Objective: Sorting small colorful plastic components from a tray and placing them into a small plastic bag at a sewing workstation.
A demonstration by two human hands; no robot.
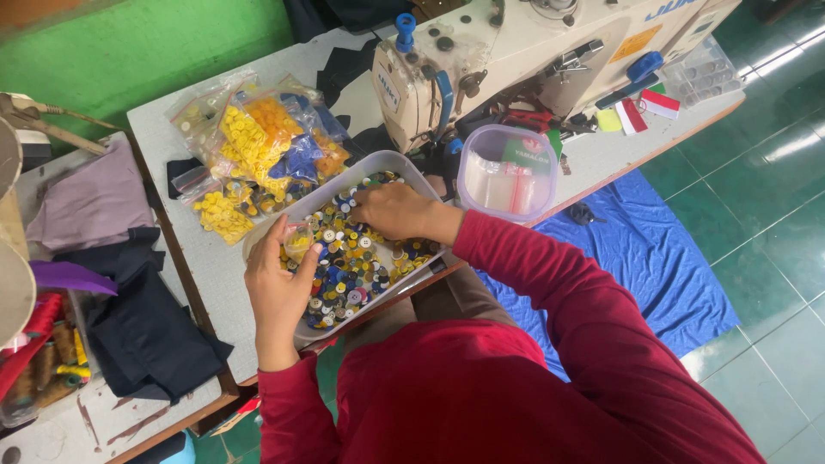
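While my right hand (395,210) rakes through mixed buttons (357,262) in the grey tray (404,163), fingers curled down among them, I cannot tell whether they pinch one. My left hand (279,288) closes thumb and fingers around a small clear bag (298,241) of yellow buttons at the tray's near-left rim. As I judge it, a loose grip could tip that bag and spill its contents back into the mix, and the tray overhangs the table edge (215,283). Beyond my left fingertips lie clear packets of yellow, orange and blue buttons (258,137). Past my right knuckles stands a round lilac-rimmed tub (507,172) with a green label beside the white sewing machine (516,51).
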